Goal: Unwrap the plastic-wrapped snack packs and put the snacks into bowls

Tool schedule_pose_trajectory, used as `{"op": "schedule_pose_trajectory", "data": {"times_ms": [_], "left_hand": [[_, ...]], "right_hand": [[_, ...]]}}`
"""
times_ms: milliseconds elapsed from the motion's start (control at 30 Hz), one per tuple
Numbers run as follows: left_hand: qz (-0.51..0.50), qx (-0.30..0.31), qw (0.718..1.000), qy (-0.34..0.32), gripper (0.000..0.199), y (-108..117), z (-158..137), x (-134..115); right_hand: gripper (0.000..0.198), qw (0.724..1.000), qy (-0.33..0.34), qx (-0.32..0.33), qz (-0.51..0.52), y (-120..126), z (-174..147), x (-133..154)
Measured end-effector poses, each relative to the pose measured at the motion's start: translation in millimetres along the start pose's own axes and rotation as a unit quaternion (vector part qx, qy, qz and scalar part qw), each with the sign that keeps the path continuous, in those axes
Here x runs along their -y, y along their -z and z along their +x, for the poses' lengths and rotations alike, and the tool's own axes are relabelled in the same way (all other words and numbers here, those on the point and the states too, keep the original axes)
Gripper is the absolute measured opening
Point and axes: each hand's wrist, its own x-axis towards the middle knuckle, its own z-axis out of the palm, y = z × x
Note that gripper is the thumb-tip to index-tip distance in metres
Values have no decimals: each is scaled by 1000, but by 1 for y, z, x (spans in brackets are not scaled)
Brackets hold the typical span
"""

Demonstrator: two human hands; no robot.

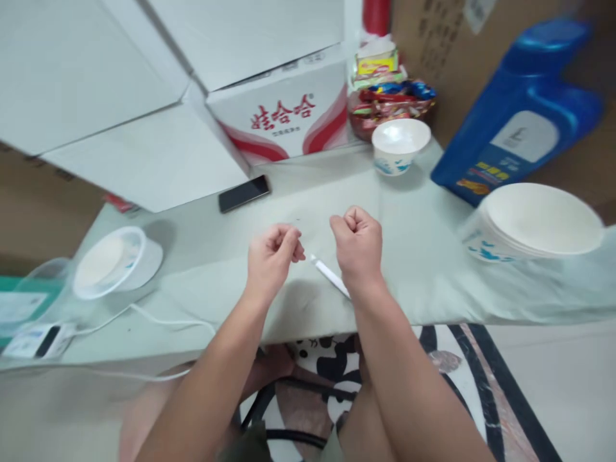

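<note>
Over the pale cloth-covered table, the right hand is closed in a fist, while the left hand is loosely curled (whether it pinches anything, I cannot tell). A slim white pen-like stick lies on the table between them, its near end close to the right hand. Beyond the left hand lies a black smartphone, near a white carton with red lettering; a paper bowl stands farther right, before wrapped snacks

The head camera looks forward and down (from close above) at the table.
</note>
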Motion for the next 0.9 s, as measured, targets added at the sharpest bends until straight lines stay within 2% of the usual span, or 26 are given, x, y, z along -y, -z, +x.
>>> {"op": "schedule_pose_trajectory", "data": {"times_ms": [100, 167, 433, 533, 633, 733, 800, 900], "left_hand": [[-10, -83, 996, 45, 23, 47, -42, 27], [-7, -119, 991, 63, 22, 74, -58, 45], [-67, -280, 957, 35, 20, 180, -58, 84], [-74, -300, 950, 46, 21, 211, -67, 92], [-104, -279, 954, 32, 22, 232, -79, 97], [-124, -283, 951, 22, 22, 250, -86, 99], [-136, -298, 945, 18, 23, 263, -90, 99], [-146, -308, 940, 8, 23, 281, -95, 100]], "right_hand": [[42, 996, 10, 86, -33, -28, -22, -4], [42, 987, 14, 145, -61, -50, -38, -10], [39, 923, 53, 332, -187, -135, -103, -46], [31, 901, 98, 350, -239, -153, -122, -62], [16, 899, 141, 329, -251, -171, -139, -81], [34, 891, 208, 316, -251, -203, -152, -99], [40, 851, 301, 330, -277, -233, -155, -105], [54, 745, 422, 385, -345, -288, -155, -101]]}}
